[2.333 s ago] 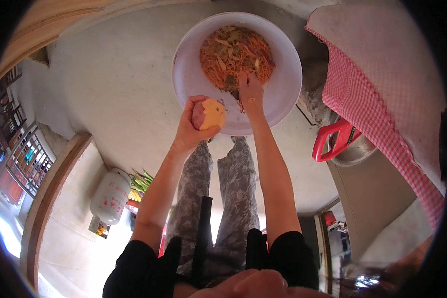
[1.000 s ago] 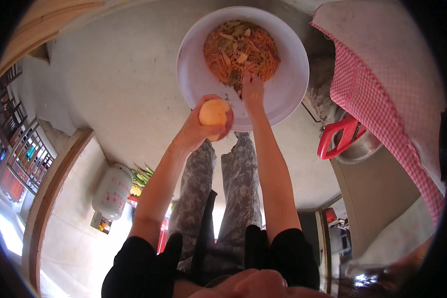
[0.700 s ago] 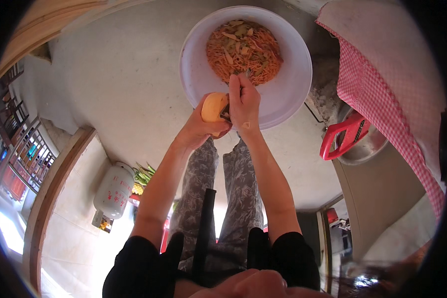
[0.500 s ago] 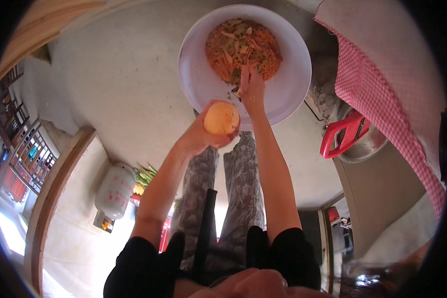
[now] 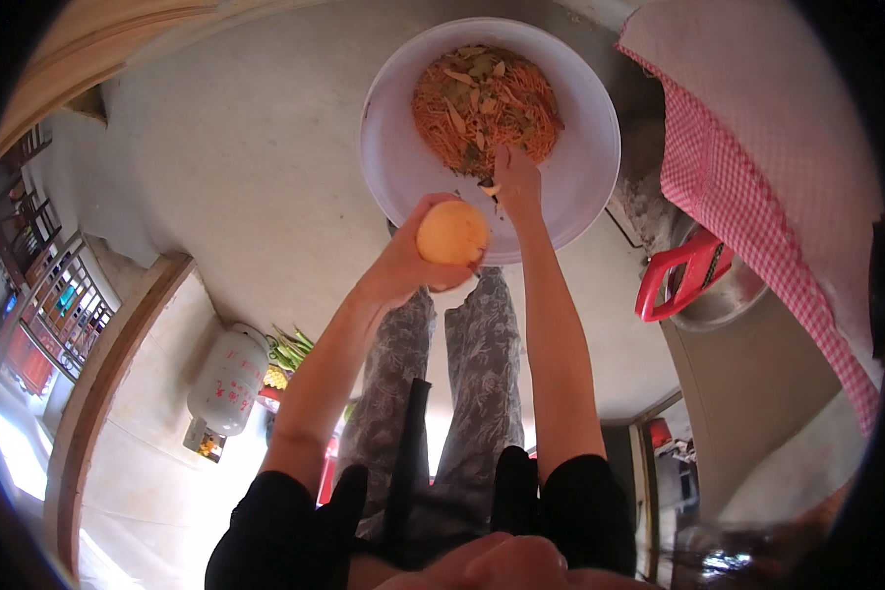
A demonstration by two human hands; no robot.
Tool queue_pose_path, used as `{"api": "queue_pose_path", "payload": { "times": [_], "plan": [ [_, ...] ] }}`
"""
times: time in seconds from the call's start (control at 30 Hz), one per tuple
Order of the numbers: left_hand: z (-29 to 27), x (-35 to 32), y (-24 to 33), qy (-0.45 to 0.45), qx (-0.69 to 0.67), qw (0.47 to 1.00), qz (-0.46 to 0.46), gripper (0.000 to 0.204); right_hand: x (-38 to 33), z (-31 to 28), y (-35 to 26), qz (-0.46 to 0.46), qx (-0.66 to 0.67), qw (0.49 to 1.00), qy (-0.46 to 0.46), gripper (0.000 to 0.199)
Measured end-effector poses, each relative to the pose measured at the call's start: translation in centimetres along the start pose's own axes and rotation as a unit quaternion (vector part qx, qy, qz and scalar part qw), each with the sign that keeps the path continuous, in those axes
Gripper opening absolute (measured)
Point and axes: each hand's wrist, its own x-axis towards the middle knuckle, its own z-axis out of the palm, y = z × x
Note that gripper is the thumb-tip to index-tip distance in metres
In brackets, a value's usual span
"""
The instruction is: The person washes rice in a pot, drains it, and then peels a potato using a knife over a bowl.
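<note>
While cupped in the left hand point(image 5: 408, 265) just off the white basin's point(image 5: 393, 147) near rim, round yellow-orange fruit point(image 5: 452, 233) — right hand point(image 5: 517, 182) inside over orange shreds point(image 5: 482, 103), grip unclear — pale gas cylinder point(image 5: 228, 379) by floor's left edge.

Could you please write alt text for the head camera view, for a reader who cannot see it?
A person's left hand holds a round, peeled yellow-orange fruit at the near rim of a wide white plastic basin of orange shreds and peelings, while the right hand reaches into it. A red-handled slicer lies to the right.
</note>
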Motion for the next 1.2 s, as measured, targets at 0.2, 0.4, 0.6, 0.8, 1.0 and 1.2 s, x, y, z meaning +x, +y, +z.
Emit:
{"api": "queue_pose_path", "payload": {
  "times": [0.2,0.4,0.6,0.8,1.0,1.2],
  "plan": [
    [-0.6,-0.2,-0.7,0.099,-0.008,0.995,-0.015,0.065,-3.8,-1.7,-6.1,-0.021,0.174,0.984,0.013,0.036],
    [-0.5,-0.4,-1.0,0.126,-0.013,0.991,-0.042,0.06,-2.9,0.5,-6.0,-0.011,0.111,0.992,-0.065,0.035],
    [-2.0,-1.1,-2.2,0.101,0.006,0.995,-0.019,0.062,-1.4,2.5,-4.7,-0.003,0.052,0.997,-0.048,0.034],
    [-1.0,-0.1,-0.5,0.103,-0.154,0.982,-0.017,0.069,-1.1,1.7,2.5,0.148,0.299,0.943,-0.021,0.031],
    [-0.8,-0.6,-0.7,0.056,-0.105,0.993,-0.02,0.08,-6.6,-1.8,-8.0,0.013,0.296,0.954,0.045,0.024],
    [-0.2,-0.4,-0.1,0.045,-0.077,0.996,0.004,0.08,-6.9,-2.3,-8.6,-0.012,0.275,0.96,0.045,0.021]
  ]
}}
